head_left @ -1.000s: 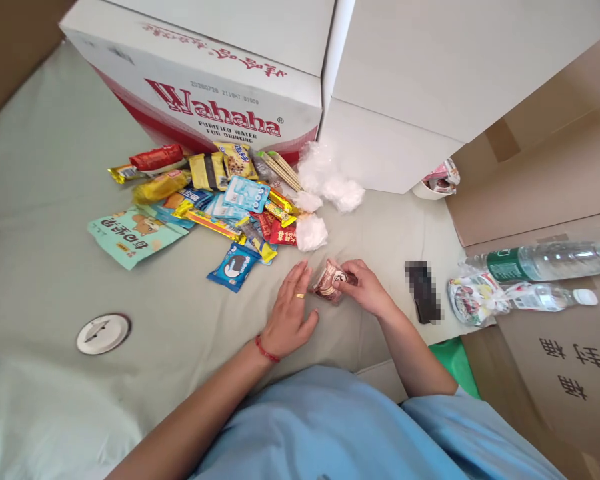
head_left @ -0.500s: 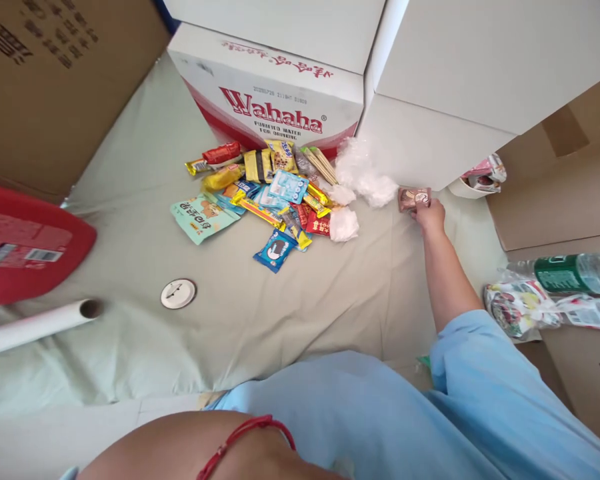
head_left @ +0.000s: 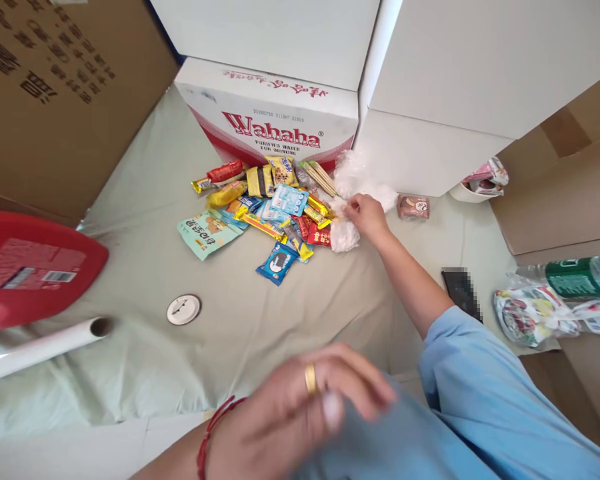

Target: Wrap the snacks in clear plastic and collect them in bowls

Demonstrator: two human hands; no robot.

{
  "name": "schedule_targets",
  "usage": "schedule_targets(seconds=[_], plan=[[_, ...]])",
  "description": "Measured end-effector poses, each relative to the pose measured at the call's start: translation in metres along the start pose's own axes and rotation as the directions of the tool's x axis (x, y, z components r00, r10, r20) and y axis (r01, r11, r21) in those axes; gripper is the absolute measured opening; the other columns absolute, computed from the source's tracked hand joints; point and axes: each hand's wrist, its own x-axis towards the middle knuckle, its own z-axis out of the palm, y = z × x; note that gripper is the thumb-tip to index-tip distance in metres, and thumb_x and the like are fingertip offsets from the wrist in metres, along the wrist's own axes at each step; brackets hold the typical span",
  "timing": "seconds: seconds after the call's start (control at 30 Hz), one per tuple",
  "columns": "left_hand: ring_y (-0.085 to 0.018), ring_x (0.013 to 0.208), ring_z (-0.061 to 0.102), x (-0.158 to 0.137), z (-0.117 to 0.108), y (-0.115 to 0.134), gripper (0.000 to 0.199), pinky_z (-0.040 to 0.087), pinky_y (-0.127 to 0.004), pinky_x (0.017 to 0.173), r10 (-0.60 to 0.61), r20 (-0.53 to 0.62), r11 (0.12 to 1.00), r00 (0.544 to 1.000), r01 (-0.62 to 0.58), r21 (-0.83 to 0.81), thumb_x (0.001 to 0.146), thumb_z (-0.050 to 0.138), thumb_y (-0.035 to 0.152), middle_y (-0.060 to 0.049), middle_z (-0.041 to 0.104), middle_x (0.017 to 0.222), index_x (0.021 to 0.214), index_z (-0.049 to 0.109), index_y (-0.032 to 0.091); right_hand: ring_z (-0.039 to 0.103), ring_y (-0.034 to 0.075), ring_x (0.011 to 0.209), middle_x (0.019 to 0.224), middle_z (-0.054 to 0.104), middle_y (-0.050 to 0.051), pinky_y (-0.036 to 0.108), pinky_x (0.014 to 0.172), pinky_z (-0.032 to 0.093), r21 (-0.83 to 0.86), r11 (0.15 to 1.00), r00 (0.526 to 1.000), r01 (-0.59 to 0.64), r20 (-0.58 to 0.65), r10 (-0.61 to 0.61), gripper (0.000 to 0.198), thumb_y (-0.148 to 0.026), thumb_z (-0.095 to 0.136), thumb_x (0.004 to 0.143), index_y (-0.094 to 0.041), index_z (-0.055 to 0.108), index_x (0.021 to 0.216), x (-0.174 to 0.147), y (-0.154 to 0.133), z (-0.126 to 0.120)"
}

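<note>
Now that the brown snack packet (head_left: 413, 207) lies released by the white box, the right hand (head_left: 364, 213) pinches clear plastic bags (head_left: 344, 235) at the snack pile's edge; left hand (head_left: 300, 407) blurred, loosely curled, empty

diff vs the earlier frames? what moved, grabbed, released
The right hand let go of the brown snack packet, which now lies by the white box, and moved left to the clear plastic bags at the edge of the snack pile. The left hand rose close to the camera, empty and blurred. The pile, the Wahaha box and the bottles stayed put.
</note>
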Motion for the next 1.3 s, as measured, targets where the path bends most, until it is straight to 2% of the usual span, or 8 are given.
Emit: schedule_targets(seconds=[0.17, 0.3, 0.4, 0.63, 0.87, 0.97, 1.17, 1.3], plan=[[-0.015, 0.056, 0.037, -0.023, 0.000, -0.063, 0.063, 0.036, -0.030, 0.056, -0.420, -0.281, 0.858, 0.863, 0.275, -0.434, 0.103, 0.039, 0.066, 0.000, 0.044, 0.057, 0.061, 0.053, 0.022, 0.059, 0.018, 0.077, 0.084, 0.066, 0.003, 0.032, 0.078, 0.050, 0.375, 0.926, 0.982, 0.040, -0.185, 0.032, 0.019, -0.038, 0.062, 0.091, -0.021, 0.067, 0.086, -0.033, 0.001, -0.015], [-0.013, 0.068, 0.047, -0.037, -0.006, -0.098, 0.052, 0.042, -0.026, 0.066, -0.519, -0.431, 0.828, 0.739, 0.309, -0.468, 0.090, 0.068, 0.065, -0.001, 0.056, 0.073, 0.067, 0.058, 0.020, 0.053, 0.013, 0.061, 0.076, 0.064, -0.001, 0.028, 0.061, 0.047, 0.822, 0.543, 0.978, -0.169, 0.073, 0.194, 0.022, -0.045, 0.070, 0.084, -0.024, 0.067, 0.089, -0.107, -0.006, -0.021], [-0.014, 0.079, 0.057, -0.017, -0.004, -0.097, 0.046, 0.050, -0.029, 0.075, -0.534, -0.374, 0.795, 0.758, 0.301, -0.526, 0.080, 0.080, 0.063, -0.003, 0.064, 0.095, 0.085, 0.063, 0.020, 0.052, 0.011, 0.057, 0.074, 0.065, -0.001, 0.026, 0.055, 0.045, 0.823, 0.438, 0.932, -0.361, 0.302, 0.201, 0.022, -0.043, 0.076, 0.079, -0.023, 0.070, 0.086, -0.161, -0.021, -0.012], [-0.018, 0.082, 0.063, 0.058, 0.013, -0.108, 0.064, 0.056, -0.032, 0.074, -0.565, -0.332, 0.706, 0.755, 0.234, -0.669, 0.059, 0.093, 0.064, -0.002, 0.068, 0.092, 0.095, 0.063, 0.019, 0.056, 0.012, 0.068, 0.077, 0.066, 0.000, 0.026, 0.064, 0.044, 0.714, 0.602, 0.919, -0.357, 0.383, 0.090, 0.025, -0.044, 0.079, 0.082, -0.021, 0.073, 0.084, -0.200, -0.046, -0.005], [-0.011, 0.068, 0.058, 0.040, 0.004, -0.126, 0.048, 0.047, -0.025, 0.066, -0.606, -0.329, 0.627, 0.724, 0.180, -0.758, 0.054, 0.099, 0.042, 0.001, 0.066, 0.076, 0.083, 0.069, 0.017, 0.039, 0.008, 0.056, 0.064, 0.048, -0.006, 0.019, 0.048, 0.031, 0.777, 0.090, 0.778, -0.623, 0.604, 0.175, 0.040, -0.046, 0.093, 0.065, -0.020, 0.065, 0.079, -0.181, -0.024, -0.018], [-0.011, 0.067, 0.056, 0.028, -0.003, -0.130, 0.043, 0.047, -0.025, 0.066, -0.598, -0.404, 0.670, 0.693, 0.155, -0.726, 0.055, 0.097, 0.040, 0.002, 0.065, 0.076, 0.078, 0.068, 0.017, 0.040, 0.007, 0.057, 0.067, 0.049, -0.005, 0.018, 0.047, 0.032, 0.779, -0.031, 0.765, -0.626, 0.621, 0.168, 0.039, -0.040, 0.095, 0.063, -0.020, 0.065, 0.079, -0.179, -0.022, -0.015], [-0.012, 0.077, 0.059, 0.015, -0.016, -0.127, 0.046, 0.048, -0.023, 0.066, -0.526, -0.708, 0.833, 0.472, 0.117, -0.541, 0.060, 0.094, 0.043, 0.001, 0.064, 0.084, 0.088, 0.065, 0.020, 0.048, 0.009, 0.060, 0.069, 0.052, -0.005, 0.019, 0.050, 0.041, 0.871, 0.072, 0.861, -0.486, 0.463, 0.209, 0.035, -0.044, 0.093, 0.071, -0.022, 0.068, 0.083, -0.181, -0.034, -0.009], [-0.019, 0.082, 0.066, 0.026, -0.012, -0.103, 0.057, 0.052, -0.027, 0.059, -0.595, -0.423, 0.709, 0.683, 0.198, -0.677, 0.075, 0.077, 0.073, -0.005, 0.068, 0.091, 0.089, 0.067, 0.019, 0.058, 0.011, 0.066, 0.077, 0.061, -0.002, 0.025, 0.061, 0.052, 0.913, 0.240, 0.943, -0.329, 0.306, 0.129, 0.026, -0.045, 0.086, 0.083, -0.025, 0.070, 0.089, -0.187, -0.043, -0.010]])
